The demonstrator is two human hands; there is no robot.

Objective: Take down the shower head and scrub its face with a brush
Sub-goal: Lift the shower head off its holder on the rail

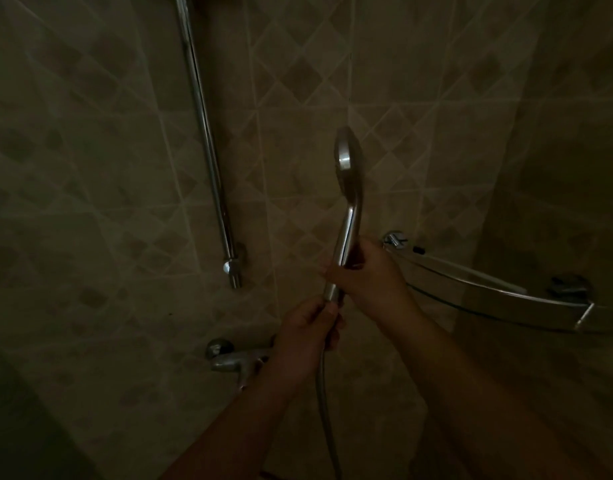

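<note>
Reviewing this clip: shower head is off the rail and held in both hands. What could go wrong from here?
1. Both hands are occupied: the right hand grips the handle of the shower head and the left hand holds the hose joint, so picking up a brush means letting go with one.
2. The glass shelf sits close beside the right hand; a swing might knock it.
3. No brush is in view, and the light is dim.

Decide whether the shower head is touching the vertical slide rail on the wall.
Apart. The head view shows bare tile between the shower head, held by both hands, and the slide rail.
</note>
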